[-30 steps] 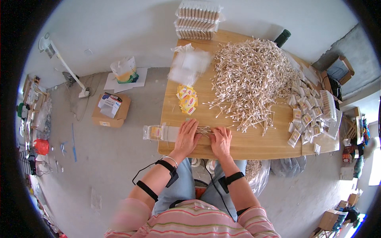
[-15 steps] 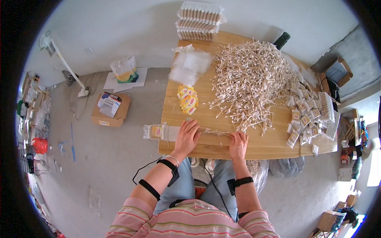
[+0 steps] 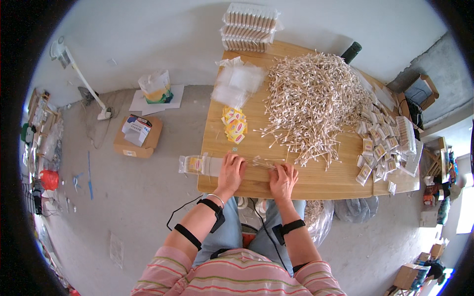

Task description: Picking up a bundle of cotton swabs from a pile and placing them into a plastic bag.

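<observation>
On the wooden table's near left part, my left hand (image 3: 230, 173) is closed, fingers curled down over the ends of a few cotton swabs (image 3: 260, 163). To its right, my right hand (image 3: 284, 181) is closed at the other end of these loose swabs, its fingertips pressed together on them. What lies under both palms is hidden. Against the left hand's outer side lies a clear plastic sleeve (image 3: 212, 166). Its far left part holds a packed row of cotton swabs (image 3: 193, 164) and sticks out past the table's left edge.
A large heap of loose cotton swabs (image 3: 316, 98) covers the table's middle. Yellow cards (image 3: 235, 126) and clear bags (image 3: 238, 81) lie at left, stacked swab packs (image 3: 249, 24) behind. Small filled packs (image 3: 377, 138) pile up at right. A cardboard box (image 3: 138, 138) stands on the floor.
My right hand has moved left, closer to my left hand, and the swabs between them now lie looser and more spread. The left hand has barely shifted.
</observation>
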`<state>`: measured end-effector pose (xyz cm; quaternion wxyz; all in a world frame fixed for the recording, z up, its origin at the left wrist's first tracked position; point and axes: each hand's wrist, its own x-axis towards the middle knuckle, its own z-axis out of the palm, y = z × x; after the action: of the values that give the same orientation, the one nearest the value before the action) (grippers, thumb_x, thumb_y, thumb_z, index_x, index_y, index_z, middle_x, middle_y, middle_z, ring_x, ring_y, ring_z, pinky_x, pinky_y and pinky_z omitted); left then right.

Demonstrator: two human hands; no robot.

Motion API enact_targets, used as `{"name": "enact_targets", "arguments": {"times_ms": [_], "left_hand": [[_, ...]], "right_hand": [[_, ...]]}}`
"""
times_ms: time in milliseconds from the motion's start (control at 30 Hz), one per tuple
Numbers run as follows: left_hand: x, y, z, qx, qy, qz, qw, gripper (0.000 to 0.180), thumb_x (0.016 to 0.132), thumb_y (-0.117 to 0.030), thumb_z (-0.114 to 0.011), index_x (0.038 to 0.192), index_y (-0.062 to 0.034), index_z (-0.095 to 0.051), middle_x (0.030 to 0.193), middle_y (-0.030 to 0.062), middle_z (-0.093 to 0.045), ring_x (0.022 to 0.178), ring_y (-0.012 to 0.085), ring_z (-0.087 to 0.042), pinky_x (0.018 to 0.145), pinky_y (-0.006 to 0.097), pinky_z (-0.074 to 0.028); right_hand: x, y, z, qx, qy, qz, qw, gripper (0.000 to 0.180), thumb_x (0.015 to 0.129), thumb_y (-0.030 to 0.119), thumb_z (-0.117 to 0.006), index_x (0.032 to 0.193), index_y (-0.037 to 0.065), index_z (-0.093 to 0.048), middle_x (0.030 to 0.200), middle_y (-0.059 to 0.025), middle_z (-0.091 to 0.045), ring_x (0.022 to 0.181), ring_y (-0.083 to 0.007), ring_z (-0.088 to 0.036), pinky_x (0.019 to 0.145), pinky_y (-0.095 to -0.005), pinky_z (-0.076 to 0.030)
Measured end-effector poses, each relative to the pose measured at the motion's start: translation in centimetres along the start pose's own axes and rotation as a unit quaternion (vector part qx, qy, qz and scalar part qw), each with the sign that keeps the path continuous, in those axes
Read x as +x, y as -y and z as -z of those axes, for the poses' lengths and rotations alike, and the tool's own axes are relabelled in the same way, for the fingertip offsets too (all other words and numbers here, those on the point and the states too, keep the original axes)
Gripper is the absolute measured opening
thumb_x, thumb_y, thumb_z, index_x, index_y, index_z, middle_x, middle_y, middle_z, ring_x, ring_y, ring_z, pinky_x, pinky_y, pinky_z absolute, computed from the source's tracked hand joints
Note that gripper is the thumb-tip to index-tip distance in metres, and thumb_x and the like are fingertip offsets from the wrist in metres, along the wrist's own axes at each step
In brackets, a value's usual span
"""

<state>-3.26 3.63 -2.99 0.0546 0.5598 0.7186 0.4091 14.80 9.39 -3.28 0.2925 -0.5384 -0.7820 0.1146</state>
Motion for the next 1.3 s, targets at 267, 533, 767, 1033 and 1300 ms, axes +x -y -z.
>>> {"name": "enact_targets", "arguments": {"times_ms": [267, 533, 767, 1033, 1300], "left_hand": [[1.8, -0.2, -1.2, 0.048, -0.022, 0.086, 0.995, 0.011, 0.081, -0.009, -0.067, 0.091, -0.0071, -0.063, 0.091, 0.0106, -0.059, 0.094, 0.0333, -0.053, 0.085, 0.043, -0.039], [0.5, 0.3, 0.5, -0.020, 0.088, -0.045, 0.995, 0.038, 0.080, -0.020, -0.070, 0.115, -0.0107, -0.061, 0.113, 0.0087, -0.058, 0.109, 0.0317, -0.050, 0.096, 0.044, -0.038], [0.3, -0.1, 1.0, 0.001, 0.114, -0.101, 0.988, 0.040, 0.079, -0.018, -0.071, 0.117, -0.0116, -0.060, 0.113, 0.0072, -0.059, 0.109, 0.0300, -0.052, 0.095, 0.043, -0.040], [0.2, 0.4, 0.4, -0.016, 0.050, -0.098, 0.994, 0.013, 0.080, -0.015, -0.069, 0.092, -0.0104, -0.068, 0.096, 0.0024, -0.066, 0.096, 0.0249, -0.058, 0.088, 0.037, -0.045], [0.0, 0.9, 0.9, -0.016, 0.080, -0.113, 0.990, 0.010, 0.078, -0.014, -0.071, 0.088, -0.0110, -0.068, 0.091, 0.0015, -0.067, 0.091, 0.0235, -0.059, 0.086, 0.037, -0.046]], "right_hand": [[-0.1, -0.7, -1.2, 0.103, 0.007, 0.098, 0.990, 0.016, 0.076, 0.007, -0.069, 0.091, 0.011, -0.072, 0.094, -0.0067, -0.059, 0.090, -0.0297, -0.053, 0.083, -0.0414, -0.042], [-0.1, 3.4, -1.9, 0.121, 0.025, 0.069, 0.990, 0.040, 0.071, -0.001, -0.060, 0.110, 0.003, -0.063, 0.111, -0.0163, -0.055, 0.103, -0.0365, -0.050, 0.092, -0.0470, -0.042], [2.4, -1.5, 0.9, 0.091, 0.114, 0.134, 0.980, 0.046, 0.072, -0.001, -0.062, 0.117, 0.006, -0.062, 0.123, -0.0120, -0.051, 0.112, -0.0363, -0.047, 0.098, -0.0463, -0.040], [2.2, -4.4, 1.3, 0.130, 0.107, 0.085, 0.982, 0.027, 0.071, -0.003, -0.062, 0.095, 0.007, -0.069, 0.100, -0.0075, -0.060, 0.098, -0.0318, -0.054, 0.088, -0.0398, -0.047], [4.1, -3.6, -0.2, 0.069, 0.005, 0.010, 0.998, 0.019, 0.071, -0.001, -0.064, 0.088, 0.008, -0.069, 0.091, -0.0098, -0.060, 0.092, -0.0327, -0.055, 0.082, -0.0408, -0.047]]}}
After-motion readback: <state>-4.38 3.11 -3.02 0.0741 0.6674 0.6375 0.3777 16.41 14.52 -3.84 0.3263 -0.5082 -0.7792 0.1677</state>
